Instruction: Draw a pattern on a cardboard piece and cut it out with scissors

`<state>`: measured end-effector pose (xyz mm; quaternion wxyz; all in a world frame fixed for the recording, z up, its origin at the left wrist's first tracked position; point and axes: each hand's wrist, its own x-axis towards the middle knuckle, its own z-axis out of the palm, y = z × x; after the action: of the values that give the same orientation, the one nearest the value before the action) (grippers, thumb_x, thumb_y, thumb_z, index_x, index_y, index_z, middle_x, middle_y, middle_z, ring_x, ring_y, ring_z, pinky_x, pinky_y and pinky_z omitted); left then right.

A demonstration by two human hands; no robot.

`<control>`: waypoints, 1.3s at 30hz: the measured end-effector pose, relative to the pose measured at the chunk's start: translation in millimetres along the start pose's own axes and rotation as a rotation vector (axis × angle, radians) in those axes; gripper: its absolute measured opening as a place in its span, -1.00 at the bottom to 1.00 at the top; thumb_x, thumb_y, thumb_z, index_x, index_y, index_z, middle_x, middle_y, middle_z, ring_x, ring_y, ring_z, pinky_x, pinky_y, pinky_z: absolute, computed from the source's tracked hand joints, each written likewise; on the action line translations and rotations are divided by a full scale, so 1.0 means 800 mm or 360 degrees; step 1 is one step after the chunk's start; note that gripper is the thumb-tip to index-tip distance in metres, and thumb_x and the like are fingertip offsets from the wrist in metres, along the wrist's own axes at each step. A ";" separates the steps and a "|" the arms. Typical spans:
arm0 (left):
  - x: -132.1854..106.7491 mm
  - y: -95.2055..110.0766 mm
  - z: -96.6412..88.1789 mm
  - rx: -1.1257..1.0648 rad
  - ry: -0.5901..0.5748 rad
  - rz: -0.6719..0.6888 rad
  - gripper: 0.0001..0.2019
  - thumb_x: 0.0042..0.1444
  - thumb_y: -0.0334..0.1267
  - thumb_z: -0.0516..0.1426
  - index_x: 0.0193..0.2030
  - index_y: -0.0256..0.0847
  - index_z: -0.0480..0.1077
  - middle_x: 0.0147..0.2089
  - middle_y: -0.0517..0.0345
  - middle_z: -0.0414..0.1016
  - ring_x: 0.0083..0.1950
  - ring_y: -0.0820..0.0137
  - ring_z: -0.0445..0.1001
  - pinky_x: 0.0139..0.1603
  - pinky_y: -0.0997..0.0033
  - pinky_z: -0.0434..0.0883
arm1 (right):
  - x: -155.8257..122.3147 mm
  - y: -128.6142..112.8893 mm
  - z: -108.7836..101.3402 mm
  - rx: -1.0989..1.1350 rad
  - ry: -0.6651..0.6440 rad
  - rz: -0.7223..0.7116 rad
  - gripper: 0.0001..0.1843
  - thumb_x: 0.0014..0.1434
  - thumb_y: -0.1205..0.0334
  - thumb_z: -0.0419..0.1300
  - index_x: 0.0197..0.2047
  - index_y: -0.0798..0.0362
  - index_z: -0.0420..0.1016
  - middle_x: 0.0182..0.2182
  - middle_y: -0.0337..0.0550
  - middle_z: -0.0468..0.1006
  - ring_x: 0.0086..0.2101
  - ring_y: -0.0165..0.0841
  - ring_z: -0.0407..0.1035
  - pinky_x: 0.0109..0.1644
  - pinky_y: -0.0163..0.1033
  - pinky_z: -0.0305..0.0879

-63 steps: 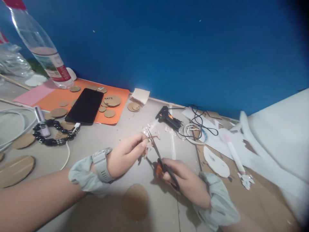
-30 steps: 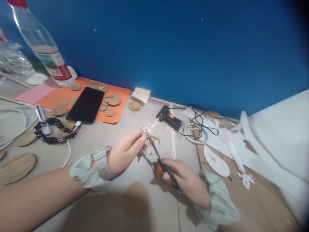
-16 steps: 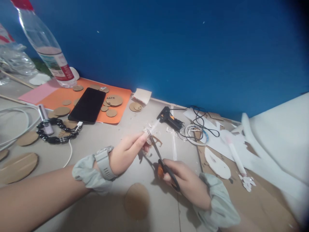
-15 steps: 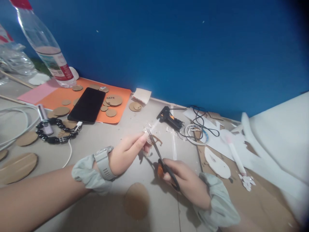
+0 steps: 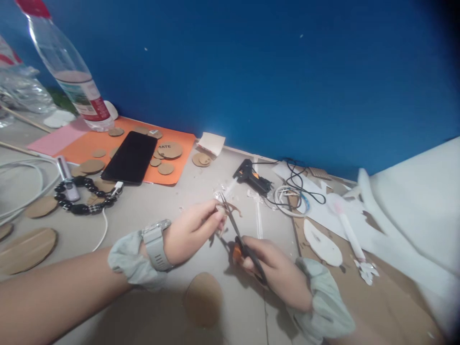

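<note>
My left hand [image 5: 192, 231] is closed, pinching a small curved piece of cardboard [image 5: 235, 209] between thumb and fingers. Part of that piece is hidden by the fingertips. Black-handled scissors [image 5: 234, 225] are in my right hand [image 5: 278, 270], its fingers wrapped round the handles. The blades point up and left, against the cardboard piece; whether they are parted is too small to tell. Just beyond the blades lies a black glue gun [image 5: 251, 177], its nozzle towards my left hand. A cardboard disc [image 5: 204, 299] rests on the table nearer to me.
To the left lie a black phone [image 5: 130, 157] on orange paper [image 5: 185, 148], several cardboard discs, a bead bracelet [image 5: 79, 209] and a white cable. A plastic bottle [image 5: 77, 79] stands at the back left. On the right are a coiled cord [image 5: 293, 201], white cut-outs [image 5: 323, 243] and a cardboard sheet [image 5: 386, 299].
My left fingers have shifted their hold, and the cardboard piece has turned between them. The scissors and my right hand have barely moved.
</note>
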<state>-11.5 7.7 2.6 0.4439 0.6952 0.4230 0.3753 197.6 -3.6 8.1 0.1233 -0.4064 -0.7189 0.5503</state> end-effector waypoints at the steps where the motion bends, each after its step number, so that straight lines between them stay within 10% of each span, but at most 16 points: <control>1: 0.000 0.000 0.000 0.0011 -0.0003 -0.0006 -0.75 0.30 -0.35 -0.12 -0.40 -0.22 0.23 -0.47 0.28 0.29 -0.43 0.52 0.30 -0.35 0.50 0.30 | 0.000 0.000 0.000 0.0002 0.0008 -0.0002 -0.62 0.24 -0.08 0.03 -0.41 0.07 0.26 -0.54 -0.33 0.24 -0.50 -0.43 0.14 -0.42 -0.37 0.07; 39: -0.002 0.005 0.003 0.0018 0.0027 -0.0061 -0.73 0.32 -0.29 -0.14 -0.42 -0.20 0.18 -0.48 0.29 0.22 -0.44 0.50 0.24 -0.34 0.46 0.26 | 0.000 0.001 0.002 -0.0083 0.0058 -0.0009 -0.56 0.22 -0.16 0.02 -0.42 0.06 0.23 -0.55 -0.34 0.21 -0.51 -0.44 0.11 -0.43 -0.35 0.05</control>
<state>-9.2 4.7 5.2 0.4433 0.6863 0.4421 0.3701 196.8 -4.9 6.7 0.1273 -0.4175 -0.7318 0.5234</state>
